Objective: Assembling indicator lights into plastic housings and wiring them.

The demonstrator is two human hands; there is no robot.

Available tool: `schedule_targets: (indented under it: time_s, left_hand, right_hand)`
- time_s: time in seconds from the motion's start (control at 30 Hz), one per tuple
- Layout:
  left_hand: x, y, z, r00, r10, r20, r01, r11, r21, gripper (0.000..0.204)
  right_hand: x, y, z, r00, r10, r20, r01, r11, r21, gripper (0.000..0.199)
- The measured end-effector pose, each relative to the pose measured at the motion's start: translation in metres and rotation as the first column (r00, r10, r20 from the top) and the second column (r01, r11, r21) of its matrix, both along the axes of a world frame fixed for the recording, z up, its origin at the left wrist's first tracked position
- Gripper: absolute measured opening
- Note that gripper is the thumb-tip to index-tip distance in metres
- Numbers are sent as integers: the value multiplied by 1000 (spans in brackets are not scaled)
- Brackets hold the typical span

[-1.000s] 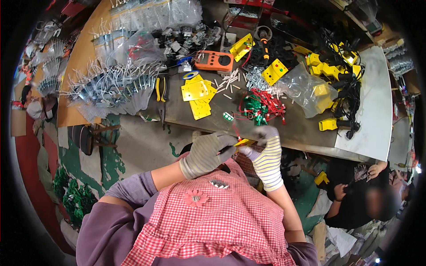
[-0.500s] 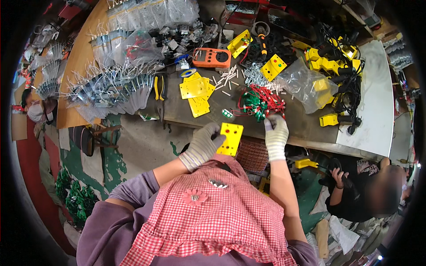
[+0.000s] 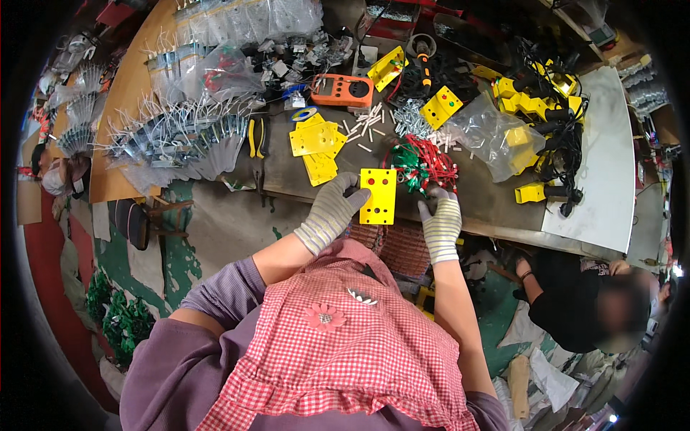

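Observation:
My left hand (image 3: 332,213), in a striped knit glove, grips a flat yellow plate (image 3: 377,205) by its left edge, thumb on its face. The plate stands upright just off the table's near edge. Red shows at its two upper holes, and smaller dark holes sit lower down. My right hand (image 3: 440,224), gloved alike, is at the near edge of a tangled pile of red and green wired parts (image 3: 424,167). Its fingers are half curled, with a gap between thumb and fingers. I make out nothing held in it.
Yellow plates (image 3: 316,144) lie stacked left of white tubes (image 3: 365,128) and screws (image 3: 410,116). Pliers (image 3: 257,140), an orange multimeter (image 3: 342,91) and bundled clear strips (image 3: 190,147) lie beyond. Yellow boxes with black cables (image 3: 535,108) fill the right. Another person (image 3: 575,305) sits at lower right.
My left hand has raised the yellow plate and turned it more upright. My right hand has shifted slightly left, its fingers curling by the pile. The other person's arms have moved.

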State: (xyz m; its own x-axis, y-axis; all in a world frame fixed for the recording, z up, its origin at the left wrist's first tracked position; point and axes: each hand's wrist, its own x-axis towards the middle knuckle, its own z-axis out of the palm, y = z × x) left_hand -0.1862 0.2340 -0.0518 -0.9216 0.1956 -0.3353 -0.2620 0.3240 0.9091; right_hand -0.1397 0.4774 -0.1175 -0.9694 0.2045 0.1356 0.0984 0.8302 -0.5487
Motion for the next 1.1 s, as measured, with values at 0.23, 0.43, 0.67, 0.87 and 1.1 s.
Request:
schedule_targets:
  time_s: [0.23, 0.43, 0.67, 0.87, 1.1]
  left_hand:
    - [-4, 6, 4, 1000, 7, -21, -7, 1000, -18, 27]
    - [-16, 28, -12, 981, -147, -126, 140, 988, -60, 38]
    - [-58, 86, -53, 986, -155, 63, 154, 988, 18, 34]
    - [-65, 101, -64, 984, -174, 28, 176, 974, -143, 29]
    - [-77, 142, -98, 953, -148, 265, -31, 821, 570, 38]
  right_hand:
    - [-22, 1, -9, 995, -32, 94, 0, 950, 314, 18]
    - [-37, 20, 33, 988, -149, -38, 125, 922, -367, 13]
    - [-50, 22, 91, 975, -210, -79, 130, 815, -565, 13]
    - [-28, 28, 85, 987, -116, -112, 89, 972, -219, 13]
    - [-18, 27, 75, 987, -106, -119, 86, 982, -166, 15]
